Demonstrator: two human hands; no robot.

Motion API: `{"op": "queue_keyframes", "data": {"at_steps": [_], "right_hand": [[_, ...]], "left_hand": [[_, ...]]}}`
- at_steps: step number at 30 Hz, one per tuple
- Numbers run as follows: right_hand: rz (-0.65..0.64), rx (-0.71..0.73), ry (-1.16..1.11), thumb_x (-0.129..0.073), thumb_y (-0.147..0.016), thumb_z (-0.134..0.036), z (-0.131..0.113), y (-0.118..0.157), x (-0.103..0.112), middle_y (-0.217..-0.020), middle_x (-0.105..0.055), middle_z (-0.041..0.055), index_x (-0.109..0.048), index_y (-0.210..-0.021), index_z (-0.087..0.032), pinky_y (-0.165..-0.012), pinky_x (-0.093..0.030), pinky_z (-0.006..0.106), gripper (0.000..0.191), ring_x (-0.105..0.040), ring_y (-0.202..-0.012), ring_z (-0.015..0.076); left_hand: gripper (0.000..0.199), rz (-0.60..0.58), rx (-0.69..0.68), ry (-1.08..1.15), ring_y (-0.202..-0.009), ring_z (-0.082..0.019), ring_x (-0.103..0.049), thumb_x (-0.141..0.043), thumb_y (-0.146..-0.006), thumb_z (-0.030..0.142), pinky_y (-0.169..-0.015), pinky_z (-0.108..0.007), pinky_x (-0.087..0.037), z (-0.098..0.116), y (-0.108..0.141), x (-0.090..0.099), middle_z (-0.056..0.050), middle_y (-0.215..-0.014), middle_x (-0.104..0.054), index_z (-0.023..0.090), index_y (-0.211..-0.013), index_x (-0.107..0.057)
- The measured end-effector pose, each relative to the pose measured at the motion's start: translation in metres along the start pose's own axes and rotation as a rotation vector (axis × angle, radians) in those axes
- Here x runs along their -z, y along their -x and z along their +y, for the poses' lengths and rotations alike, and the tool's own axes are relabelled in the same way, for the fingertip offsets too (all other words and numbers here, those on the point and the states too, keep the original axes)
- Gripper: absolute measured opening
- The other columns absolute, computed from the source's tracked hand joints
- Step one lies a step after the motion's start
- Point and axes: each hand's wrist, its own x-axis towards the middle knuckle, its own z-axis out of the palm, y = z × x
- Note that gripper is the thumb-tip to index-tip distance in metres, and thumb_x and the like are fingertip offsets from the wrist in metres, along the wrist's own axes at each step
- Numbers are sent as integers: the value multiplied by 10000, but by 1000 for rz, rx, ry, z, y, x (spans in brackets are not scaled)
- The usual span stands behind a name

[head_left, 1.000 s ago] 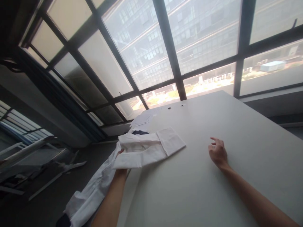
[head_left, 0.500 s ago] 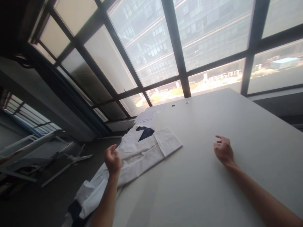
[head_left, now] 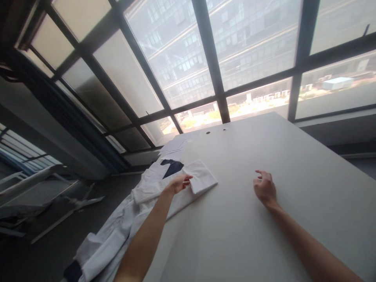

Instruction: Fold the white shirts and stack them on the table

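Note:
A white garment (head_left: 158,194) with a dark navy patch (head_left: 174,168) lies along the left side of the white table (head_left: 232,219). Its far right end is doubled over into a flat flap (head_left: 202,176). My left hand (head_left: 179,184) reaches across the cloth, its thumb and fingers closed at the inner edge of that flap. To the right, my right hand (head_left: 265,188) hovers over or rests on the tabletop, which I cannot tell. Its fingers are loosely bent and apart, holding nothing.
White papers (head_left: 173,145) lie at the table's far left corner, near two round holes. Tall framed windows (head_left: 217,58) stand behind the table. A dark curtain (head_left: 67,109) and a metal-framed table (head_left: 53,196) are at the left. The garment's lower end hangs towards the table's left edge.
My left hand has moved forward and right, from over the middle of the garment to the flap's edge. My right hand keeps its pose. The view has shifted slightly right.

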Motion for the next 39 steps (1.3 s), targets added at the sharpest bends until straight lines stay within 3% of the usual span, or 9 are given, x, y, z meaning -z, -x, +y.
{"op": "queue_keyframes", "data": {"at_steps": [4, 7, 9, 11, 14, 18, 22, 31, 39], "right_hand": [[-14, 8, 22, -458, -833, -238, -3, 1, 1, -1153, -619, 130, -633, -1161, -169, -874, -494, 394, 379, -653, -934, 249], [-9, 4, 8, -460, -833, -232, -4, 1, 2, -1157, -615, 130, -630, -1160, -168, -875, -494, 390, 374, -656, -925, 243], [-13, 2, 8, -461, -830, -222, -4, 1, 2, -1164, -614, 130, -629, -1160, -166, -870, -495, 387, 374, -657, -926, 243], [-19, -1, 15, -463, -828, -212, -4, 1, 1, -1169, -616, 129, -628, -1159, -168, -866, -494, 383, 373, -656, -934, 243], [-20, -8, 24, -467, -834, -213, -4, 0, 0, -1182, -619, 126, -629, -1154, -175, -879, -488, 382, 362, -651, -942, 239], [-21, 0, 40, -471, -839, -223, -3, 0, -1, -1197, -622, 123, -635, -1153, -181, -899, -481, 385, 356, -648, -957, 240], [-26, 18, 71, -473, -835, -225, -2, 1, 0, -1195, -631, 121, -638, -1149, -188, -902, -478, 395, 356, -653, -952, 247], [-16, 37, 49, -466, -831, -229, 2, 1, 1, -1145, -639, 115, -640, -1132, -185, -868, -497, 381, 351, -663, -907, 238], [-30, 35, 92, -467, -827, -230, 3, -1, 0, -1165, -641, 115, -643, -1140, -181, -879, -490, 387, 362, -659, -922, 240]], "left_hand": [[446, -11, -173, -21, -1184, -269, -605, -668, -841, 426, -983, -387, -468, 48, -18, -25, -128, -1303, -652, 176, -1211, -682], [513, -126, -574, -171, -1342, -257, -500, -603, -903, 429, -1114, -400, -378, 79, -22, -43, -84, -1454, -569, 220, -1372, -603], [507, -130, -800, -338, -1370, -257, -476, -557, -929, 412, -1156, -417, -343, 84, -23, -44, -98, -1469, -554, 191, -1385, -594], [455, -68, -862, -473, -1337, -252, -510, -553, -916, 374, -1169, -421, -340, 74, -26, -32, -107, -1409, -602, 175, -1316, -641], [337, -2, -786, -554, -1253, -265, -582, -611, -835, 307, -1162, -432, -363, 32, -33, 5, -108, -1267, -685, 185, -1129, -723], [210, 103, -585, -447, -1191, -278, -625, -702, -709, 222, -1156, -442, -383, -34, -29, 60, -78, -1119, -726, 241, -915, -742], [216, 183, -517, -375, -1205, -284, -619, -712, -688, 194, -1160, -442, -372, -75, -13, 82, -85, -1137, -716, 257, -892, -740], [451, 237, -486, -935, -1462, -305, -359, -498, -964, 340, -1198, -581, -156, -106, -19, 43, -101, -1534, -484, 302, -1407, -578], [499, 384, -382, -1061, -1483, -350, -299, -413, -1026, 402, -1173, -606, -217, -106, 12, -26, -124, -1590, -397, 283, -1505, -481]]}}
